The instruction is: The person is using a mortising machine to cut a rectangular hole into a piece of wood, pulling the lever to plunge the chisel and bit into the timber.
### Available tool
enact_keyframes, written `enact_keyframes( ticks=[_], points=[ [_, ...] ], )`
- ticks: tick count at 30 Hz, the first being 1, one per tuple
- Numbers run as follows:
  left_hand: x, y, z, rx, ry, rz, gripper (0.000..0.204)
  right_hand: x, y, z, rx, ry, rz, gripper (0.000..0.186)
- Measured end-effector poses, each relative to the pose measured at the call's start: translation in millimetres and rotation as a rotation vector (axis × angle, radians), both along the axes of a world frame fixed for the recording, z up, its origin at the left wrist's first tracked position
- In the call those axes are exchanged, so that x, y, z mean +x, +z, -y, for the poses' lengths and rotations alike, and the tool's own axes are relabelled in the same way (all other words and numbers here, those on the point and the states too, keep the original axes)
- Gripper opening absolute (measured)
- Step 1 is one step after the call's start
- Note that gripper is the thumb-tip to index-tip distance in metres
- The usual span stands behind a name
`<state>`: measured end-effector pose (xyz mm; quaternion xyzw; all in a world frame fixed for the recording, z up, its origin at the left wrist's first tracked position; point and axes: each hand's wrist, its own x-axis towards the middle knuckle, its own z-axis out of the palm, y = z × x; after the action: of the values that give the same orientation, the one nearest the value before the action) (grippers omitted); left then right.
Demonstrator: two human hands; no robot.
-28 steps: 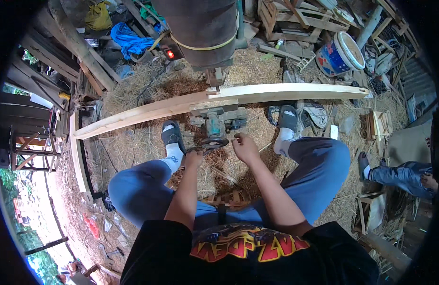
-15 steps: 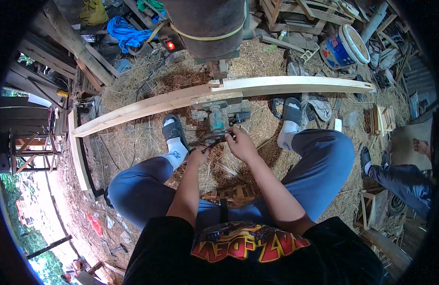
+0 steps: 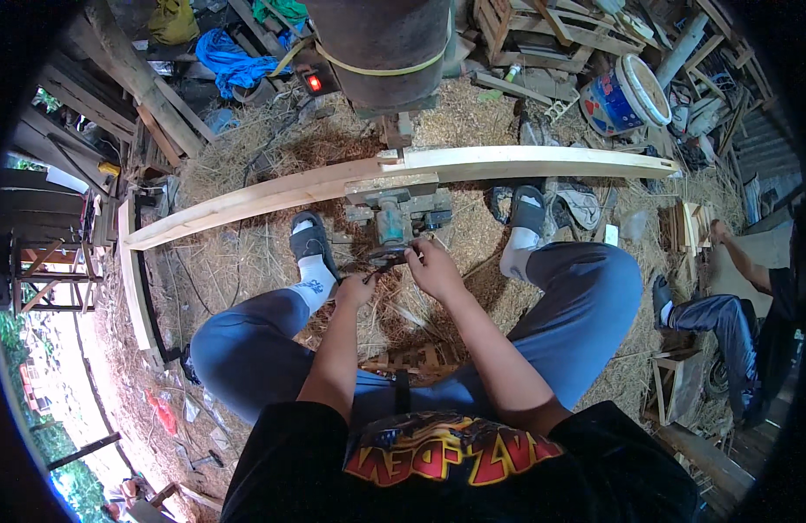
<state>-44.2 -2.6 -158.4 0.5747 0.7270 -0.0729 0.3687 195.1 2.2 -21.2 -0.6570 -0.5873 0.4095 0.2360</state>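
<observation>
Both my hands are at a greenish metal vise [image 3: 390, 225] between my knees. My left hand [image 3: 356, 291] is closed on the lower left end of a dark bar [image 3: 385, 268], which looks like the vise handle. At its upper right end, my right hand [image 3: 434, 272] pinches the same bar, fingers curled. A round metal part sits just above the bar, partly covered by it. Beyond the vise jaws lie two pale timbers, a left one [image 3: 272, 199] and a right one [image 3: 542, 159], meeting end to end at a notched joint above the vise.
A dark drum-like body [image 3: 381, 44] with a yellow band stands ahead, beside a box with a lit red switch [image 3: 314, 83]. Another timber [image 3: 141, 288] lies at the left. A white and blue bucket [image 3: 625, 96] stands far right. At the right edge sits another person [image 3: 721, 322]. Shavings cover the ground.
The view has shifted slightly, moving the scene a little leftward. Both hands stay on the bar, with little visible movement. At the right edge, the other person's arm now reaches further into view.
</observation>
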Motion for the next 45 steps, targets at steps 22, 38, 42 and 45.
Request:
enact_keyframes(
  ticks=[22,38,42,45],
  points=[
    [12,-3,-1,-0.01,0.04,-0.085,0.071,10,2,2,-0.06,-0.002,-0.03,0.043],
    [23,26,-1,-0.073,0.102,-0.205,0.076,6,-5,3,0.051,-0.025,0.016,0.041],
    [26,29,-2,-0.094,0.122,-0.215,0.076,6,-6,3,0.055,-0.024,0.003,0.042],
    [30,38,-1,-0.046,0.104,-0.229,0.071,4,-9,3,0.098,-0.048,0.046,0.041]
  ],
)
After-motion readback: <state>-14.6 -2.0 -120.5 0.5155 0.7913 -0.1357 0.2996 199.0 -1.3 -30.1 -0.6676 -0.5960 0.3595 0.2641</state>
